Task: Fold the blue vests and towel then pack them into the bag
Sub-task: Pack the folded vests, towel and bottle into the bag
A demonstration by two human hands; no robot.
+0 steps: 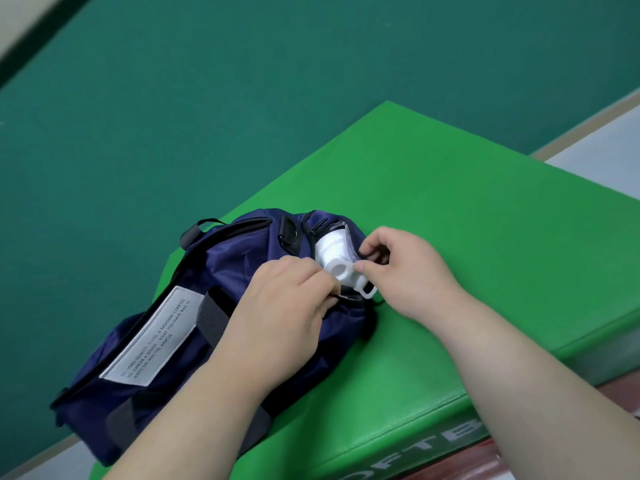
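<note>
Navy bag [214, 327] lay on the green surface [450, 220]. Fingers [304, 271] of left hand [280, 306] and right hand [405, 268] pinched its end-pocket rim [349, 242], apparently spreading it around a white bottle [337, 261].

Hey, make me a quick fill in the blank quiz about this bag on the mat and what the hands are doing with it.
1. The navy bag lies on a ____ mat.
2. The plastic object poking out of the bag's end pocket is ____ in colour.
3. Counting the left hand and the right hand, ____ hands pinch that pocket's rim.

Missing words: green; white; two.
</note>
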